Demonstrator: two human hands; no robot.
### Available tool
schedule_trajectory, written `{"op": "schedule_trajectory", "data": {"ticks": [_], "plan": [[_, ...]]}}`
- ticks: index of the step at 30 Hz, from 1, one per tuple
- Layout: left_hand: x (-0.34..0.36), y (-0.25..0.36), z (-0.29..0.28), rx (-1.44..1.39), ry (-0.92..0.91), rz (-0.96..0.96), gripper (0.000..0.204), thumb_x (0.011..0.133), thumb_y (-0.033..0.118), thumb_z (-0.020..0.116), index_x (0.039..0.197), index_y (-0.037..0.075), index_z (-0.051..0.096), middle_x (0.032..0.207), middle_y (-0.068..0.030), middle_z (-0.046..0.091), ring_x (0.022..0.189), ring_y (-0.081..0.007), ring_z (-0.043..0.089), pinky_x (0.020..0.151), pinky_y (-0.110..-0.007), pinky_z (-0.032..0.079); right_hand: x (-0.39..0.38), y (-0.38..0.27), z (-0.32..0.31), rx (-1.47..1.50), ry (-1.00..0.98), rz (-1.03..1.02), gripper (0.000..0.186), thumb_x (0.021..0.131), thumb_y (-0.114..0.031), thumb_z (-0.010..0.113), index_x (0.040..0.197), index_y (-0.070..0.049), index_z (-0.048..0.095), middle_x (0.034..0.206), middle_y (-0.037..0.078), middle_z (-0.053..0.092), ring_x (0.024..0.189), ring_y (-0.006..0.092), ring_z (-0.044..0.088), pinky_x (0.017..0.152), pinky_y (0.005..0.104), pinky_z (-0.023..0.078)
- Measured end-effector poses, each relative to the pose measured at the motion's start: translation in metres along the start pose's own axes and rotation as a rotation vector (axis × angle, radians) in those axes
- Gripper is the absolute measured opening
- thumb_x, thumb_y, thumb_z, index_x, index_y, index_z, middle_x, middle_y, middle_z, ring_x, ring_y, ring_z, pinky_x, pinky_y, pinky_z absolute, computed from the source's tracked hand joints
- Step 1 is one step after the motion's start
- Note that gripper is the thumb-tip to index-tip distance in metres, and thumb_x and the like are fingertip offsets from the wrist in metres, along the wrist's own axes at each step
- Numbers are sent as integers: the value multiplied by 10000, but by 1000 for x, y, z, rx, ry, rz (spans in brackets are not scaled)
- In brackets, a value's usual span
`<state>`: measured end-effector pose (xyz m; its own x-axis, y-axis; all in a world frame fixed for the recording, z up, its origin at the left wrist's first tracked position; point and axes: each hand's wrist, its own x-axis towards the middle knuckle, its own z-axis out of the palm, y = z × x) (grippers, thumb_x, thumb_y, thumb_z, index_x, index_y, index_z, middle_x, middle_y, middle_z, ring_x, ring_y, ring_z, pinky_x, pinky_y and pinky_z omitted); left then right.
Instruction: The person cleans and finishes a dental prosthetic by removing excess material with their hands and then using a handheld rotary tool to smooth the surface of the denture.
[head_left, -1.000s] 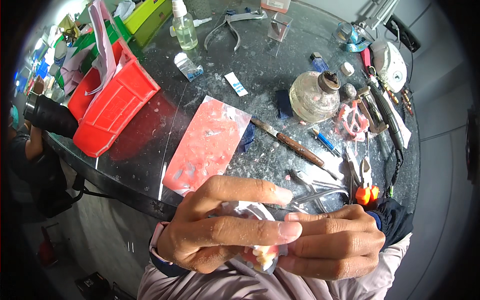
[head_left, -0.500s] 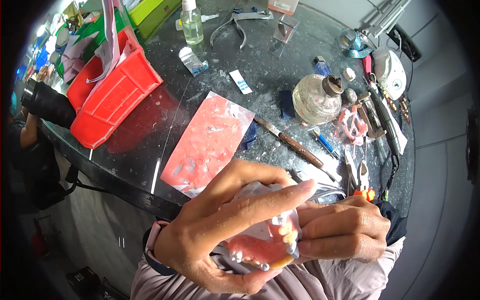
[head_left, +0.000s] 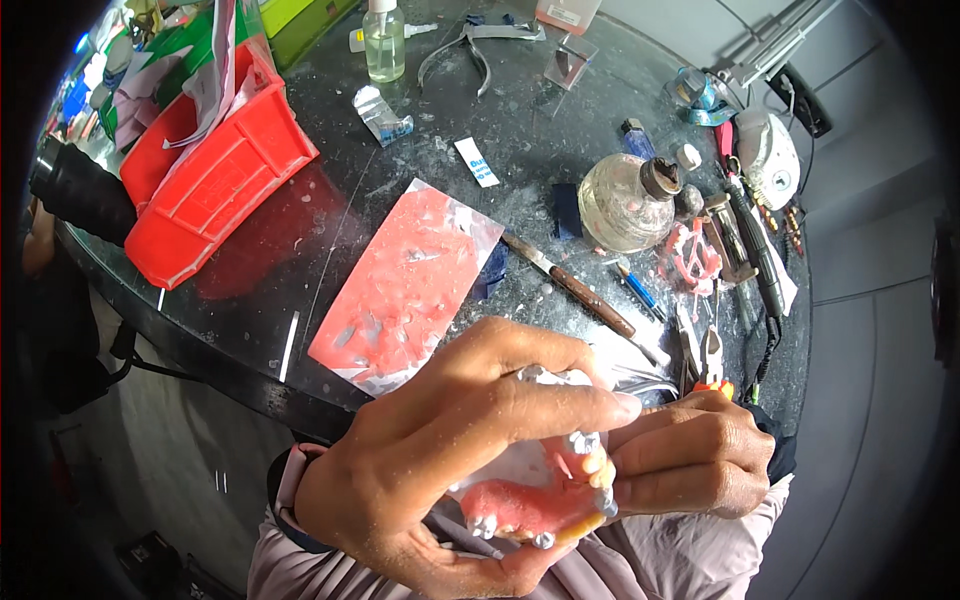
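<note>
My left hand [head_left: 440,450] is wrapped round a dental cast [head_left: 520,500], thumb below and fingers over its top. Pink wax covers the arch, with yellowish teeth and silvery metal parts along its edge. Close against the right side of the cast is my right hand [head_left: 695,460], its fingers curled. Whether it grips the cast or some small tool is hidden. Ahead of the hands lies a pink wax sheet [head_left: 410,285] on the dark bench. To its right rests a wax knife [head_left: 590,300] with a brown wooden handle.
A red bin [head_left: 220,185] holding papers stands at the left. At the right are a round glass burner [head_left: 625,205], a blue pen-like tool [head_left: 640,290], pliers [head_left: 712,360] and a black corded handpiece [head_left: 760,260]. A clear bottle [head_left: 384,45] is at the back.
The cast has shifted slightly right and tilted a little in my left hand. My right hand stays beside it, nearly unmoved. The whole bench view has shifted slightly left.
</note>
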<state>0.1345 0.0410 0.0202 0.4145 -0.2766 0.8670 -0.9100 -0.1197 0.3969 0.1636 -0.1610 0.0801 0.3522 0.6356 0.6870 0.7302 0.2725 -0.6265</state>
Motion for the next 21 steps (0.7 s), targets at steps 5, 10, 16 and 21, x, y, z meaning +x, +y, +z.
{"op": "schedule_trajectory", "data": {"ticks": [5, 10, 16, 21], "plan": [[6, 4, 2, 36, 42, 24, 606, 497, 111, 738, 1068, -11, 573, 1031, -155, 585, 922, -240, 590, 756, -286, 491, -1, -2, -5, -12, -62, 22, 91, 693, 30, 609, 755, 83, 650, 702, 178, 620, 653, 273, 662, 657, 370, 578], [11, 3, -2, 92, 33, 61, 573, 510, 115, 746, 1049, -5, 593, 1015, -154, 593, 874, -228, 607, 715, -269, 499, 4, -8, -7, -80, -98, 60, 101, 690, 22, 613, 760, 86, 647, 710, 179, 621, 669, 280, 664, 664, 375, 577], [10, 11, 0, 95, 45, -16, 569, 512, 99, 750, 1050, -3, 597, 1024, -152, 589, 845, -219, 611, 696, -247, 496, 4, -6, -6, -51, -79, 63, 103, 693, 26, 612, 767, 88, 646, 716, 182, 622, 679, 282, 665, 667, 376, 576], [20, 19, -10, 62, -69, -153, 580, 529, 122, 767, 1053, -19, 565, 1029, -174, 567, 860, -234, 606, 689, -270, 497, 0, -2, -8, -41, -92, 9, 104, 698, 36, 605, 775, 94, 645, 722, 190, 621, 687, 282, 665, 663, 372, 577]]}}
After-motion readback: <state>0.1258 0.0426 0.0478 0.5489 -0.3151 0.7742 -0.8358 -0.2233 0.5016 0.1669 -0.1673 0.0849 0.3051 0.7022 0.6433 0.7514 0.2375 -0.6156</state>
